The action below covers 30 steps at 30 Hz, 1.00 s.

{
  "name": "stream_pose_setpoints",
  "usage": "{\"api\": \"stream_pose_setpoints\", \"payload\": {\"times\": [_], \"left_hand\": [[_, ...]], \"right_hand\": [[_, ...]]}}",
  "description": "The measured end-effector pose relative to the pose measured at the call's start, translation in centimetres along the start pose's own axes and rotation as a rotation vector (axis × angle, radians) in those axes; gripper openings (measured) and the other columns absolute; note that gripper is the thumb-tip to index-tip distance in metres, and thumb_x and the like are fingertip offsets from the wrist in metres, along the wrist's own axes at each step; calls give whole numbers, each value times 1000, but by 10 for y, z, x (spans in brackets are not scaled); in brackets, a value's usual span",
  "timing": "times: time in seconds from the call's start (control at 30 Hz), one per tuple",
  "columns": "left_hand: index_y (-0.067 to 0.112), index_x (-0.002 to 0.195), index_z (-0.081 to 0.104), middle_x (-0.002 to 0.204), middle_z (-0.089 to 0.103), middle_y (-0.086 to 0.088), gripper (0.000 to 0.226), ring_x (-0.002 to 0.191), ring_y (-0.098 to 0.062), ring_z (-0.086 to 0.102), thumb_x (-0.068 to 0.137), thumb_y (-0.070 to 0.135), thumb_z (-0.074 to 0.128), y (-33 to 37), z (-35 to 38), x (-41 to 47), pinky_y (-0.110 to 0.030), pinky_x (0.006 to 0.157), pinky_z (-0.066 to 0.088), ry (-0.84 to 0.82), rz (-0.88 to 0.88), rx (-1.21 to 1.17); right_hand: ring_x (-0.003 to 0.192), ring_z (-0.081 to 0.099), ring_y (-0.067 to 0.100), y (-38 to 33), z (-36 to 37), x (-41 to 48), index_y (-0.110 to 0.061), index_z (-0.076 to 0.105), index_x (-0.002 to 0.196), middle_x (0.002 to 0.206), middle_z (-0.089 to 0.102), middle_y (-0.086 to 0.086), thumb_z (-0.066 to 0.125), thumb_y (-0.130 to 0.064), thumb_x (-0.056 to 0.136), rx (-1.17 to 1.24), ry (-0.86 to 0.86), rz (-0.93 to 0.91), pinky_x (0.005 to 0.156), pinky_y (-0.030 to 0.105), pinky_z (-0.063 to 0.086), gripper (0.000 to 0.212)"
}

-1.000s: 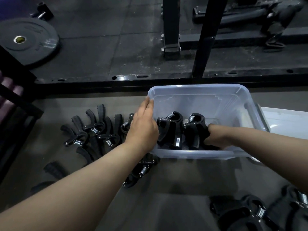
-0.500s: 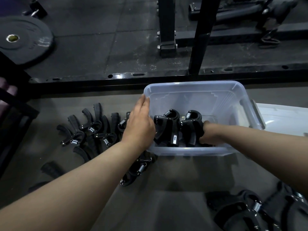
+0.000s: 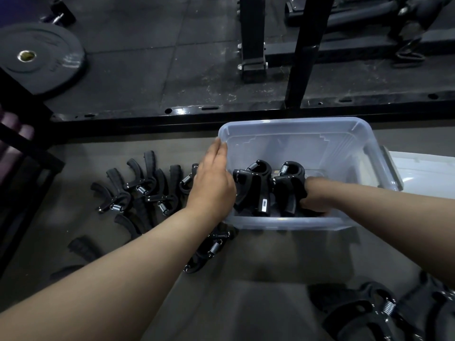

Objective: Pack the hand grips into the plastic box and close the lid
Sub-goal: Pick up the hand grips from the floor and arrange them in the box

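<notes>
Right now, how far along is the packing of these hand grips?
Early. A first grip stands in the plastic box. The right hand appears to hold a second grip beside it, while the left hand rests flat against the box's side. Left to do: the floor grips, further grips nearer the person, then the lid lying beside the box.

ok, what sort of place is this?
Most likely a gym: a round black weight plate lies on dark rubber floor tiles, black steel rack uprights stand beyond the clear plastic box, and black spring hand grips lie beside it.
</notes>
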<state>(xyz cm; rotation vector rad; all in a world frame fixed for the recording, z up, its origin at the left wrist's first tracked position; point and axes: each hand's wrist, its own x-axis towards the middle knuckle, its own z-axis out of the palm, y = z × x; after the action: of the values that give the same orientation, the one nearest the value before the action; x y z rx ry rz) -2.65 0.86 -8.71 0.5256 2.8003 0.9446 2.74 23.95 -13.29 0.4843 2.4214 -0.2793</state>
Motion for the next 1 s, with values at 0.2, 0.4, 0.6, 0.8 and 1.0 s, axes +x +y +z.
{"api": "stream_pose_setpoints", "payload": {"times": [0.2, 0.4, 0.6, 0.8, 1.0], "left_hand": [[22, 156, 17, 164, 7, 11, 65, 149, -12, 10, 95, 6, 31, -3, 1, 0, -30, 120, 11, -1, 8, -26], [23, 154, 26, 162, 18, 11, 63, 147, -6, 14, 94, 7, 36, -7, -3, -1, -27, 121, 11, 24, -16, -233], [23, 151, 34, 158, 30, 6, 60, 146, -4, 20, 94, 10, 46, -11, -5, -4, -29, 122, 14, 56, -57, -431], [16, 153, 30, 161, 25, 2, 52, 148, -5, 17, 103, 22, 42, -26, 3, -8, -28, 122, 12, 74, -43, -416], [16, 155, 22, 163, 15, 2, 54, 149, -7, 8, 105, 29, 35, -67, 0, -31, -18, 118, 2, 11, -215, -347]], "right_hand": [[75, 68, 34, 0, -3, -3, -6, 51, 94, 83, 61, 14, 51, -27, 88, 216, -62, 20, 66, 45, 60, 21], [110, 55, 38, 4, -8, -5, -7, 38, 130, 124, 54, 23, 38, -60, 90, 238, 24, 180, 90, 42, 47, 67], [135, 36, 30, -45, -32, -18, -16, 36, 142, 145, 40, 13, 35, -60, 92, 396, 391, -145, 111, 44, 31, 67], [146, 18, 19, -145, -29, -34, -11, 33, 148, 158, 24, 6, 36, -35, 100, 400, 529, -592, 117, 28, 10, 54], [148, -15, 23, -178, -11, -26, -10, 25, 151, 162, 5, 6, 36, -34, 102, 285, 508, -511, 119, 34, -6, 56]]}}
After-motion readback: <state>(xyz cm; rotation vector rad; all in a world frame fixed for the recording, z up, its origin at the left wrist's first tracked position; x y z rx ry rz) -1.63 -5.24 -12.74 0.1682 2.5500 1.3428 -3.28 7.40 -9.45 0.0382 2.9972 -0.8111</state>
